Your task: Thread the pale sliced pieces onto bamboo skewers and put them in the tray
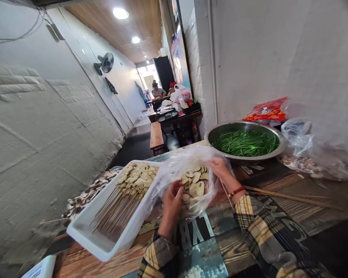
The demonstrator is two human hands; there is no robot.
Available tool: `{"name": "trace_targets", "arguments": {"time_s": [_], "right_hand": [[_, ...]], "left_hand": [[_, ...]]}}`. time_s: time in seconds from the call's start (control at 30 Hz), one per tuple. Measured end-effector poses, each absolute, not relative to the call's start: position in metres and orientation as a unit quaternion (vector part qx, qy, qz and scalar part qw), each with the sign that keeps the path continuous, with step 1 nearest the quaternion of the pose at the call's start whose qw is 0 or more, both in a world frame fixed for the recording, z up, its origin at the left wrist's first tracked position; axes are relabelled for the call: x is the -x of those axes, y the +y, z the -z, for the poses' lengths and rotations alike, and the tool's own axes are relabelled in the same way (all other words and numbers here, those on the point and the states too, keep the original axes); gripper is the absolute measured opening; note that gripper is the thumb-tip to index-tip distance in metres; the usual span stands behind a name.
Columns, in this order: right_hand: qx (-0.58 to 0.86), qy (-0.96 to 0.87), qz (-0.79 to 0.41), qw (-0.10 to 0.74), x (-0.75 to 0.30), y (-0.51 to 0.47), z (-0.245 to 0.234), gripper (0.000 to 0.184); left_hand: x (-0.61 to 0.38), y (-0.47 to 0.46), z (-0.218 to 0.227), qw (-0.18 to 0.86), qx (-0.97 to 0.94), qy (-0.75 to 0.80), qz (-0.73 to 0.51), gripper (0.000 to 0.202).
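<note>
A clear plastic bag (174,164) lies in front of me with its mouth spread, showing pale oval slices (196,177) inside. At its near left side is my left hand (173,197), fingers curled toward the thumb beside the slices; what they pinch, if anything, is hidden. My right hand (220,168) is closed on the bag's right edge. A thin bamboo skewer (227,194) sticks out below that palm. Left of the bag, a white plastic tray (75,230) holds many skewers (118,208) threaded with similar pale slices, heads at the far end.
A steel basin (280,144) of green chives (246,143) stands back right. Loose skewers (290,193) lie right of my wrist. Plastic bags (300,135) sit against the wall. More sliced pieces (88,189) lie beyond the tray. A person (158,90) sits far back.
</note>
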State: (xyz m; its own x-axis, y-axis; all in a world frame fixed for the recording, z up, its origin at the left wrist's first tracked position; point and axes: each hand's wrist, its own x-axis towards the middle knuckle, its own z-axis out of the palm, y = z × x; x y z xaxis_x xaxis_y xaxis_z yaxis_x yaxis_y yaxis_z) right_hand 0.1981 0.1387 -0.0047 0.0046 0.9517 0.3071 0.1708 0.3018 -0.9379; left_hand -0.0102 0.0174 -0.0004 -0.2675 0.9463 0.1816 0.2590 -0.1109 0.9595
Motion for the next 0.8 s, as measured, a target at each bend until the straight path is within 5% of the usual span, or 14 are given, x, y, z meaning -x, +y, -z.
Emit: {"name": "trace_targets", "arguments": {"time_s": [0.33, 0.57, 0.8], "right_hand": [[0.206, -0.572, -0.637, 0.475, -0.186, 0.079, -0.049, 0.028], [0.205, -0.478, -0.708, 0.478, -0.191, 0.078, -0.052, 0.023], [0.242, -0.460, -0.677, 0.521, -0.200, 0.094, -0.038, 0.022]], "left_hand": [[-0.014, 0.044, -0.028, 0.338, -0.554, 0.555, -0.521, 0.039], [-0.026, 0.053, -0.035, 0.370, -0.529, 0.564, -0.516, 0.039], [-0.042, 0.078, -0.016, 0.196, -0.568, 0.700, -0.386, 0.066]]}}
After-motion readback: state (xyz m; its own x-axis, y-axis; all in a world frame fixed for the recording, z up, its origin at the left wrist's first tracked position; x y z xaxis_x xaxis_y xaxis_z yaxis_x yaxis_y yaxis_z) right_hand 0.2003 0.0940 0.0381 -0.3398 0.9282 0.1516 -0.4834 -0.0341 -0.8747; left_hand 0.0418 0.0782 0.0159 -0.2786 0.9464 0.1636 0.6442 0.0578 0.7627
